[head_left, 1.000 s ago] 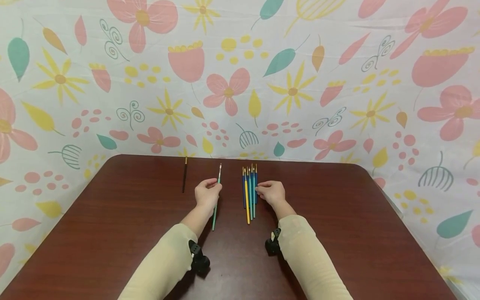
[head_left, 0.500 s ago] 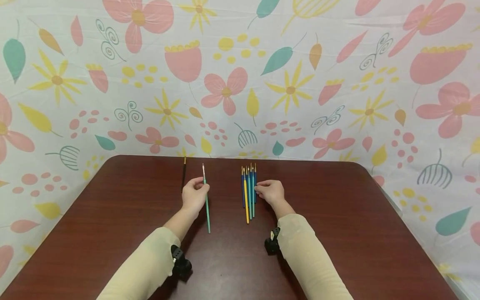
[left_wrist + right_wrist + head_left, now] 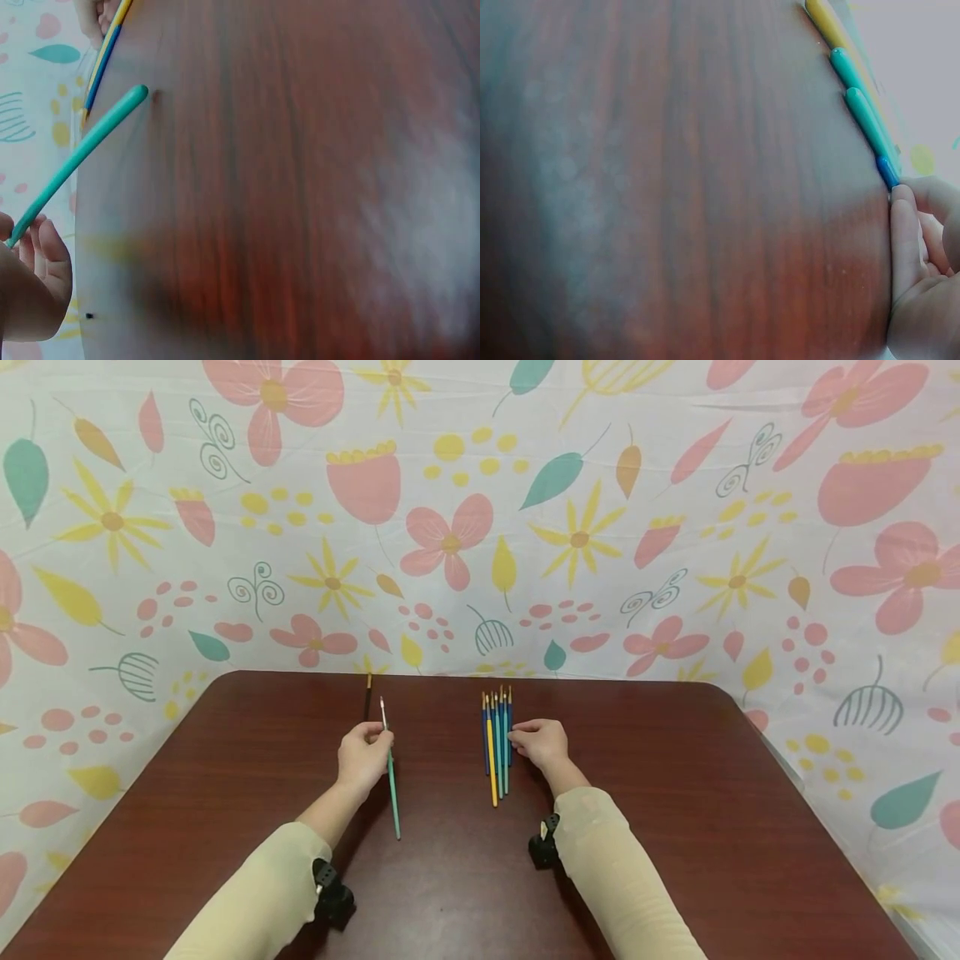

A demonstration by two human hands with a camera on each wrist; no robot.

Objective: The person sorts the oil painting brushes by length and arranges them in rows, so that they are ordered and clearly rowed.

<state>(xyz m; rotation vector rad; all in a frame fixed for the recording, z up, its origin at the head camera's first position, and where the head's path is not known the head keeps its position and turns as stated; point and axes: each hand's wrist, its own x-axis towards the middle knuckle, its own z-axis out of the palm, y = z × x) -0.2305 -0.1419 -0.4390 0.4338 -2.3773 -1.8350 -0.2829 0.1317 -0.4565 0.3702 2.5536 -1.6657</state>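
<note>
My left hand (image 3: 363,758) pinches a teal paintbrush (image 3: 393,797) near its middle, bristles away from me. In the left wrist view, the handle (image 3: 86,154) of this brush slants out from my fingers over the table. On the right, a row of several paintbrushes lies side by side, blue and teal ones with a yellow paintbrush (image 3: 492,760) among them. The thumb and finger of my right hand (image 3: 543,743) pinch the blue paintbrush (image 3: 886,171) at the row's right edge. Behind my left hand lies a black paintbrush (image 3: 367,703), its lower part hidden.
All of this is on a dark brown wooden table (image 3: 637,735) with rounded far corners. A white cloth (image 3: 450,610) printed with flowers and leaves hangs just behind its far edge. Each wrist carries a small black camera (image 3: 330,897).
My left hand has moved left, and a little toward me, with the teal paintbrush, from beside the row to in front of the black paintbrush. My right hand has stayed at the row.
</note>
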